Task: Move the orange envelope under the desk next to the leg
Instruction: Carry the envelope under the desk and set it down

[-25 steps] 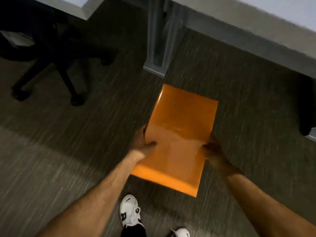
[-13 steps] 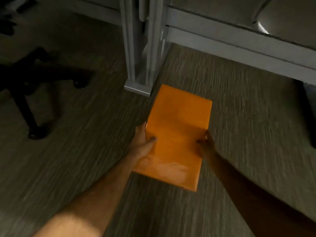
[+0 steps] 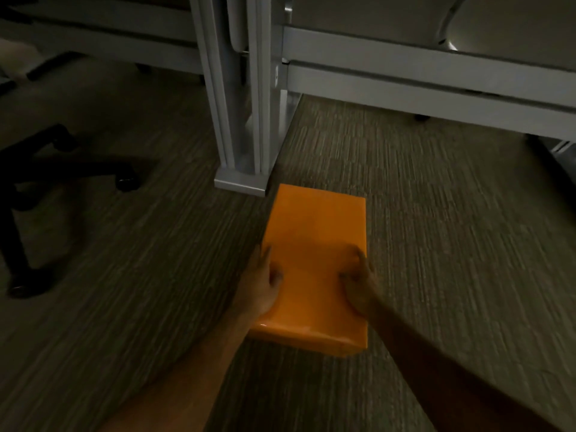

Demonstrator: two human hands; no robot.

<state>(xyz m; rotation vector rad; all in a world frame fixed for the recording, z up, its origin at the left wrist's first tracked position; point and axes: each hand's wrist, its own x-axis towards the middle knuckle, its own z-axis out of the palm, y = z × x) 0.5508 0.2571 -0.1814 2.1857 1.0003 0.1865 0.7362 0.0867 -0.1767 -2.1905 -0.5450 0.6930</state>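
Orange envelope (image 3: 314, 260): centre of the frame, gripped on both long edges, low over the carpet.
Left hand (image 3: 260, 283): closed on the envelope's left edge, thumb on top.
Right hand (image 3: 358, 285): closed on the right edge, fingers curled over the top.
Desk leg (image 3: 241, 120): grey, upper centre; its foot lies just beside the envelope's far left corner.
Carpet (image 3: 436, 244): dark, streaked.
Chair base (image 3: 46, 169): black, left edge of the frame.

Dim, shadowy view with motion blur and wide-angle edge distortion.
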